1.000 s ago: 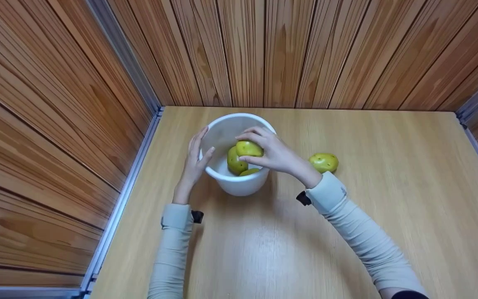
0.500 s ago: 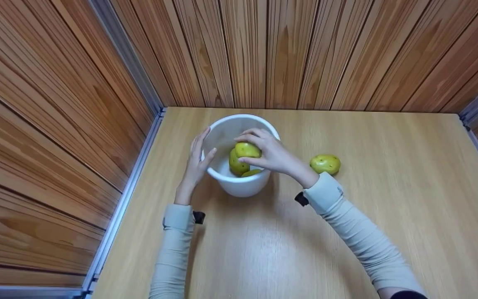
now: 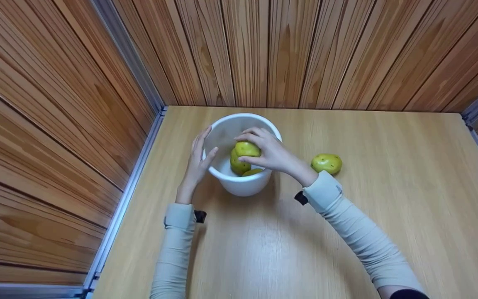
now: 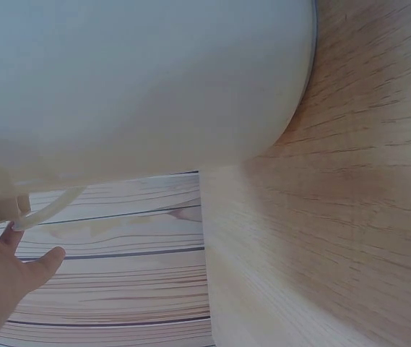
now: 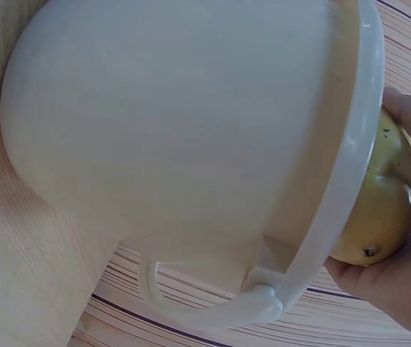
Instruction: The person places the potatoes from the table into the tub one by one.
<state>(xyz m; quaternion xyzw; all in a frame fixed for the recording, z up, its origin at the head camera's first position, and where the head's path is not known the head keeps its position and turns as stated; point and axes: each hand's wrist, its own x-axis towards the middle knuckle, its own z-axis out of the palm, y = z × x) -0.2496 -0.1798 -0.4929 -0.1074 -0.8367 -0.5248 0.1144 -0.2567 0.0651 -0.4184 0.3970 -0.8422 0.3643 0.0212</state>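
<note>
A white bucket (image 3: 245, 187) stands upright at the back left of the table. At its left rim, my left hand (image 3: 195, 166) holds on, thumb over the inner edge and fingers outside by the handle joint (image 4: 10, 210). My right hand (image 3: 274, 153) reaches over the bucket's right rim and grips a yellow-green potato (image 3: 247, 148) between thumb and fingers. From the right wrist view, that potato (image 5: 386, 195) shows at the bucket's mouth. Beneath it, two more potatoes are partly visible inside, one at the left (image 3: 238, 164) and one mostly hidden by the front rim (image 3: 252, 172).
Another potato (image 3: 327, 163) lies on the wooden table (image 3: 388, 187), just beyond the right forearm. The bucket's handle (image 5: 212, 314) hangs down along its side. Wood-plank panels (image 3: 247, 54) rise behind the table and to its left, with a metal edge strip (image 3: 127, 195) along the left.
The head view has drifted slightly. Relative to the bucket, the right hand and its potato sit a touch further left; the left hand keeps its place on the rim.
</note>
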